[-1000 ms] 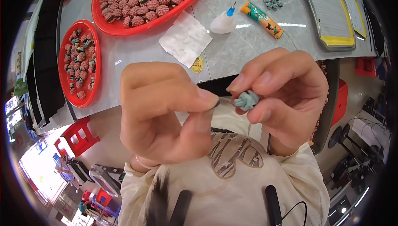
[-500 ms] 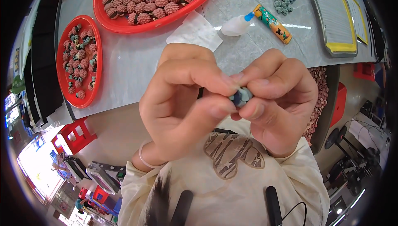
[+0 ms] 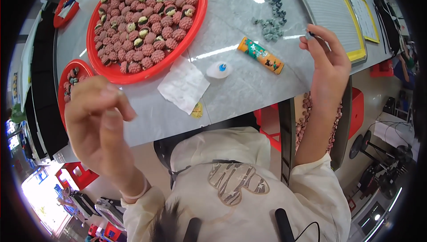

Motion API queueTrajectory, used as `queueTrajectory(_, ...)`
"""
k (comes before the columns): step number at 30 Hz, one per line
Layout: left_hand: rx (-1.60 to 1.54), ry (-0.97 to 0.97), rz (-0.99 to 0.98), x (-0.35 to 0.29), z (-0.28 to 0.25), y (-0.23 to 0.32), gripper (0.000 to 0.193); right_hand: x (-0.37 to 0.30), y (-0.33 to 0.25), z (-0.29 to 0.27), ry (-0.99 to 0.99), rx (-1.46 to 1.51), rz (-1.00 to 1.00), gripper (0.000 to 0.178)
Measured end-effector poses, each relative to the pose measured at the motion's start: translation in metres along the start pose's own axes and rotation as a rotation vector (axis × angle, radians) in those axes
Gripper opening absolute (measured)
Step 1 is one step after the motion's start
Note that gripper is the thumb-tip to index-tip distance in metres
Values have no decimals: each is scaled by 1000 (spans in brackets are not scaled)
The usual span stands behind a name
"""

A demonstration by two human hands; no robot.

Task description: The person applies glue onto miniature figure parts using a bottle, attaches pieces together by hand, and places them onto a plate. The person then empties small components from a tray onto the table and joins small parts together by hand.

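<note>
My right hand (image 3: 330,62) is raised at the table's right side, thumb and fingertips pinched on a small blue-grey piece (image 3: 308,35), mostly covered by the fingers. On the left, my left hand (image 3: 100,122) hangs in front of a small red tray (image 3: 62,93), fingers curled but thumb and forefinger apart, nothing visible between them. Beyond my right hand's fingertips, a loose cluster of small pale-green and dark-blue pieces (image 3: 272,29) lies on the table. A large red tray (image 3: 129,80) is filled with pink knobbly pieces (image 3: 153,42), several joined with cream and dark layers.
A white bottle with a blue tip (image 3: 218,70) stands beside a white tissue (image 3: 182,84). An orange-and-green packet (image 3: 261,55) lies near it. At right sits a ridged tray with yellow edging (image 3: 358,56). Below the table edge, a bin (image 3: 287,142) holds more pink pieces.
My hands have parted from the middle: the left swung toward the small red tray, the right toward the loose cluster. The view has shifted, and the bottle now appears upright rather than lying.
</note>
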State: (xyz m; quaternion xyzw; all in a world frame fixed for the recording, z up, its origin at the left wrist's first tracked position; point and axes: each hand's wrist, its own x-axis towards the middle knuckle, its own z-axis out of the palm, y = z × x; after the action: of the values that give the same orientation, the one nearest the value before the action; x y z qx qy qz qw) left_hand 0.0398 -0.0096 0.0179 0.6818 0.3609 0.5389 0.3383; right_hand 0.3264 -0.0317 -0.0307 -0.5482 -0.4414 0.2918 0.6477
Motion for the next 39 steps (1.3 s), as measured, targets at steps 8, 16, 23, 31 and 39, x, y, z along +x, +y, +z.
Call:
queueTrajectory(8, 154, -217, -19, 61, -8, -7, 15, 37, 22, 4, -82, -687, -28, 19)
queueTrajectory(16, 286, -401, -66, 154, 20, -40, 15, 30, 10, 1, -32, -489, -48, 20)
queueTrajectory(23, 618, -621, 213, 229, 64, -130, 17, 25, 8, 11, -249, -682, -124, 19)
queueTrajectory(31, 1119, -559, 431, 235, 107, -162, 15, 29, 12, 4, -295, -734, -219, 19)
queueTrajectory(39, 572, -498, 245, 216, 99, -113, 18, 19, -10, 0, -136, 8, 93, 15)
